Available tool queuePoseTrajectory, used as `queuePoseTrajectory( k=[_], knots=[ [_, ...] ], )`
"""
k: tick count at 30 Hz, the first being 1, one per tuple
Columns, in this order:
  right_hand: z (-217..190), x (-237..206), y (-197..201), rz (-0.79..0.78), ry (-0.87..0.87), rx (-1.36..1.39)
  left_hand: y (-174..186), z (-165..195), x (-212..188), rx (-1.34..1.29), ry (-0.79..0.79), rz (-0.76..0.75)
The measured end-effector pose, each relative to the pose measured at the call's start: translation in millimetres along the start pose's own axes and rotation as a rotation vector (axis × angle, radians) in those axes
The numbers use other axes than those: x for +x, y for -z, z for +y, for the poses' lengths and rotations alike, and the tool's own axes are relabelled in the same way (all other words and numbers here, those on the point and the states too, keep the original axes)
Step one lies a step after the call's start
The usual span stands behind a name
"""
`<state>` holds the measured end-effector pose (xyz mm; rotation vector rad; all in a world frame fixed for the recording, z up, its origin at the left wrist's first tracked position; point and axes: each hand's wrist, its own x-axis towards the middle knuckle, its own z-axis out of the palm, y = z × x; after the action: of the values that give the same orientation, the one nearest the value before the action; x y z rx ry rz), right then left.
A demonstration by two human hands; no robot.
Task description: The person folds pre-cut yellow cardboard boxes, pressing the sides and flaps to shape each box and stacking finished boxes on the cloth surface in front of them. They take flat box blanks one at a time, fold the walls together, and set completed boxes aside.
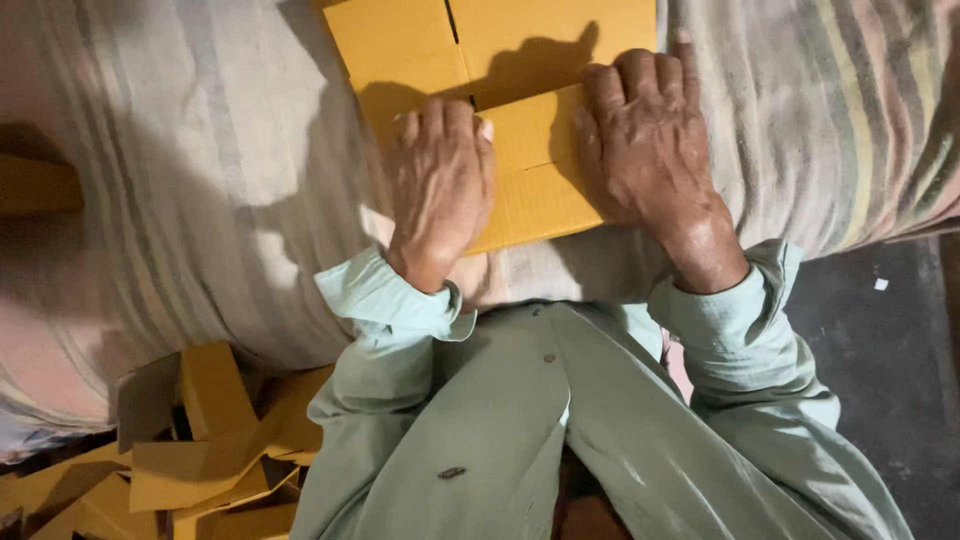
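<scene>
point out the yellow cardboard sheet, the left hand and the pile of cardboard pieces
yellow cardboard sheet (545, 35), head view, bare upper panel
left hand (440, 185), head view, back of the hand
pile of cardboard pieces (205, 470), head view, flat middle piece

A makeshift box-folding workspace, set up low by the floor.

A flat yellow corrugated cardboard sheet (500, 120) is lying on a faded striped cloth bundle (200, 200), more folded yellow cardboard pieces (200, 450) are piling up beside it, and dark bare floor (880, 360) is showing.
</scene>
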<state>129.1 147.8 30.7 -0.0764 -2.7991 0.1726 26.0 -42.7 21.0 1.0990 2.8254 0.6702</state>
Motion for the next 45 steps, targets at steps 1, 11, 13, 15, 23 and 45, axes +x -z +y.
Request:
queuePoseTrajectory(
  k=[1, 11, 13, 15, 23, 45],
  knots=[
    [-0.1, 1.7, -1.7, 0.032, 0.007, -0.057, -0.4, 0.0, 2.5, 0.057, -0.022, 0.07],
    [-14.0, 16.5, -9.9, -0.028, 0.113, -0.014, -12.1, -5.7, 10.6, -0.068, -0.133, 0.048],
    [-14.8, 14.5, -4.6, 0.04, 0.029, -0.101, -5.8, -12.1, 10.2, -0.061, -0.033, 0.005],
    [-17.7, 14.7, -1.8, 0.087, 0.025, -0.177, -1.4, -13.0, 8.3, 0.023, 0.079, -0.061],
    [-13.8, 18.6, -9.1, 0.1, 0.213, 0.175, -16.1, 3.1, 13.9, 0.005, -0.263, 0.156],
    [-10.7, -14.1, 32.1, -0.1, 0.218, 0.066, 38.1, -8.6, -55.9, -0.039, -0.217, -0.141]
  ],
)
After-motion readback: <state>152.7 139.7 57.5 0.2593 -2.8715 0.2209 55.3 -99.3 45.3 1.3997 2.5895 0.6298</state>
